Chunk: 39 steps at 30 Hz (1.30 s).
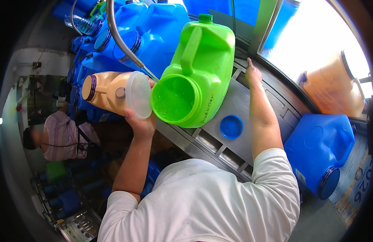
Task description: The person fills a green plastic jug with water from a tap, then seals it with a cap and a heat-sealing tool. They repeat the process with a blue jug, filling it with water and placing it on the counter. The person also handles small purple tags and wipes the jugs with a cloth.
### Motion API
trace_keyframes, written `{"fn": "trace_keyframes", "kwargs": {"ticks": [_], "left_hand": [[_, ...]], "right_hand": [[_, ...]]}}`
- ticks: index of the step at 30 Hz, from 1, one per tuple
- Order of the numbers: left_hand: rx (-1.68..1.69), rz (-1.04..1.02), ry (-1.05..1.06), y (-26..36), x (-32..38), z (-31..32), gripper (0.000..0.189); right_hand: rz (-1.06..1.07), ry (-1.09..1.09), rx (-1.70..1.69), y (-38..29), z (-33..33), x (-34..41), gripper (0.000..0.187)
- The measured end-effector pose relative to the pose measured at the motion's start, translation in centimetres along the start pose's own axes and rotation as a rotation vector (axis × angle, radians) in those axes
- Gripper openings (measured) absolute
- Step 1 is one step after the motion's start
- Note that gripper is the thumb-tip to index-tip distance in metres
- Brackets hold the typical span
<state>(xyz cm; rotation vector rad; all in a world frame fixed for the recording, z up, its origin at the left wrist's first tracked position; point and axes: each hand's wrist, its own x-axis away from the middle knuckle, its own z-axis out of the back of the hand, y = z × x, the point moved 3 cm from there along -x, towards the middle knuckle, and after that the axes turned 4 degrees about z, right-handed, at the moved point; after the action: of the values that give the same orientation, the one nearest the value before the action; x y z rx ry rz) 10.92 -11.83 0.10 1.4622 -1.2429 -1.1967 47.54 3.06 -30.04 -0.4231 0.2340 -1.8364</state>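
Note:
My left hand (pixel 141 122) holds a round translucent plastic container or lid (pixel 139 95), its fingers partly hidden behind it. Just right of it is the wide, uncapped mouth of a bright green plastic water jug (pixel 210 63), which bears handwriting. A thin stream of water runs from the curved metal spout (pixel 126 45) to the rim of that mouth. Water with bubbles shows inside. Stretched out past the jug, my right hand (pixel 253 74) is at the window-side edge of the metal counter (pixel 231 99), near a dark thin lever or hose (pixel 240 57); its grip is unclear.
A blue screw lid (pixel 231 127) lies on the counter. Several blue jugs (pixel 162 33) and an orange-tan jug (pixel 109 87) crowd the left side. Another blue jug (pixel 319 151) stands at right, below a window (pixel 319 39). A person (pixel 65 136) is at far left.

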Motion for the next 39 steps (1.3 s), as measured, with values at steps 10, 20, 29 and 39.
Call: {"fn": "trace_keyframes", "kwargs": {"ticks": [10, 20, 29, 39], "left_hand": [[0.001, -0.006, 0.002, -0.1, -0.2, -0.1, 0.103], [-0.012, -0.002, -0.004, 0.1, -0.2, 0.0, 0.104], [0.012, -0.012, 0.019, -0.3, -0.1, 0.2, 0.105], [0.013, -0.024, 0.095, -0.5, -0.1, 0.1, 0.108]], "right_hand": [[-0.041, 0.055, -0.166, 1.4, -3.0, -1.4, 0.065], [-0.265, -0.079, -1.046, 0.7, -3.8, -2.9, 0.076], [-0.011, 0.136, -0.276, -0.6, -1.5, -0.7, 0.065], [0.113, 0.154, -0.054, -0.1, -2.2, 0.2, 0.06]]}}
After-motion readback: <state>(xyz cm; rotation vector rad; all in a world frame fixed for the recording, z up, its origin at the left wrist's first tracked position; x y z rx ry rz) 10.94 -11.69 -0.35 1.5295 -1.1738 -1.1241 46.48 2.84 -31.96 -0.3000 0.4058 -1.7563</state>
